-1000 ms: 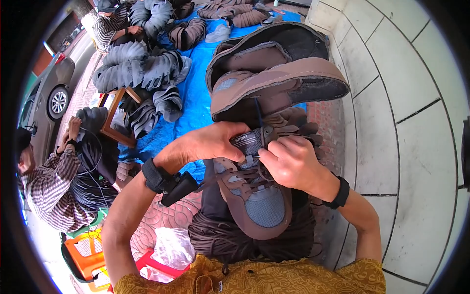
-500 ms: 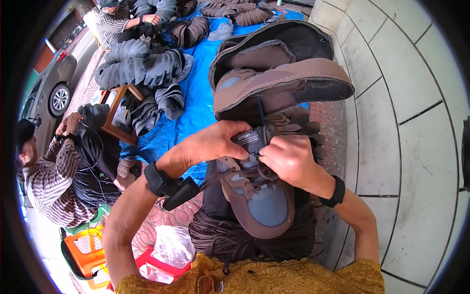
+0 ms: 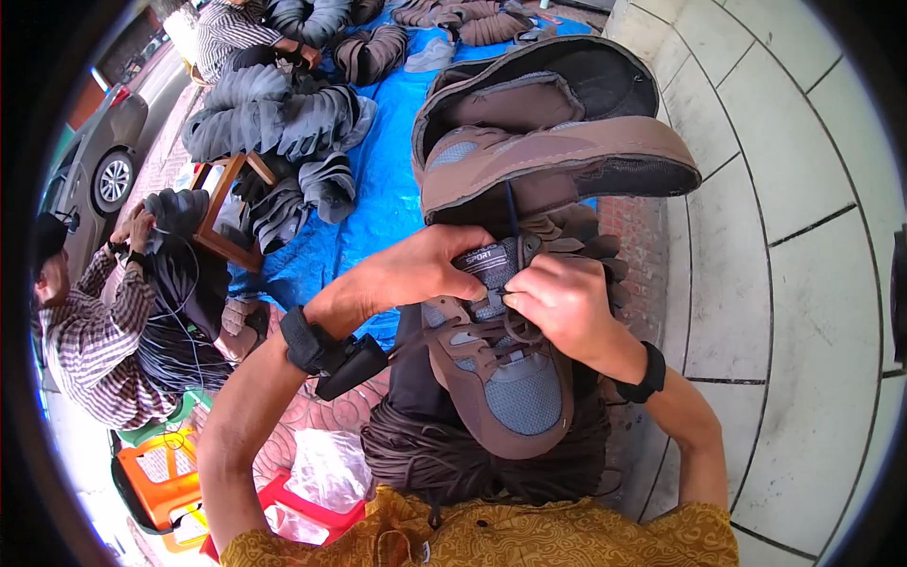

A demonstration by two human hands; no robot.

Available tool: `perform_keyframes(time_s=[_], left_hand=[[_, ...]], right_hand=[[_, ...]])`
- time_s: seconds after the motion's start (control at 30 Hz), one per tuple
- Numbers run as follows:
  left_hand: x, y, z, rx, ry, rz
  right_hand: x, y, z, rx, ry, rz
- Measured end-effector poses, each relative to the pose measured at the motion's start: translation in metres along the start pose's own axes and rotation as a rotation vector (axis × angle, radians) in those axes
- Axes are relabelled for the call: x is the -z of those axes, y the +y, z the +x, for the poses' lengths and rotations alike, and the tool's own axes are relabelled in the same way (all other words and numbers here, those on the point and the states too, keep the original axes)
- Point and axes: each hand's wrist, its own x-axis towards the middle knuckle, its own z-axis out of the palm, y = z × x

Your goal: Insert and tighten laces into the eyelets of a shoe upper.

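Observation:
A brown shoe upper point(image 3: 522, 395) with blue-grey mesh rests over my lap, toe toward me. Its brown shoelace point(image 3: 487, 327) crosses the front in rows. My left hand point(image 3: 436, 267) grips the upper at the tongue point(image 3: 493, 268), thumb pressed beside the small lace loop. From the other side, my right hand point(image 3: 567, 300) pinches a shoelace at that loop; the exact tip is hidden by the fingers. Just beyond my hands lie more brown uppers point(image 3: 557, 163), open and sole-less, with a dark cord hanging from them. A thick bundle of brown laces point(image 3: 425, 458) lies across my lap.
Stacks of grey uppers point(image 3: 283, 123) cover part of a blue tarp point(image 3: 378, 198), near a wooden stool point(image 3: 219, 213). Two people sit at left, one with a striped shirt point(image 3: 109, 354). A tiled wall point(image 3: 746, 283) rises at right. Orange and red stools point(image 3: 161, 477) stand lower left.
My right hand has shifted slightly along the tongue, beside the loop. My left hand keeps its hold. The whole view has moved a little.

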Motion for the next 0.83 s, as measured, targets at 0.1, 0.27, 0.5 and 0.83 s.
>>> perform_keyframes(time_s=[0.1,0.27,0.5,0.83], left_hand=[[0.001,-0.005,-0.001,-0.027,-0.025,-0.063],[0.001,-0.005,-0.002,-0.045,-0.045,-0.141],[0.002,-0.007,-0.001,-0.033,-0.028,-0.129],[0.005,-0.011,-0.001,-0.017,-0.037,-0.161]], right_hand=[[0.004,-0.002,0.003,0.016,0.009,-0.081],[0.005,-0.007,0.005,0.042,-0.005,-0.136],[-0.001,-0.005,0.004,-0.053,0.006,0.075],[0.008,-0.014,0.006,0.006,-0.053,-0.068]])
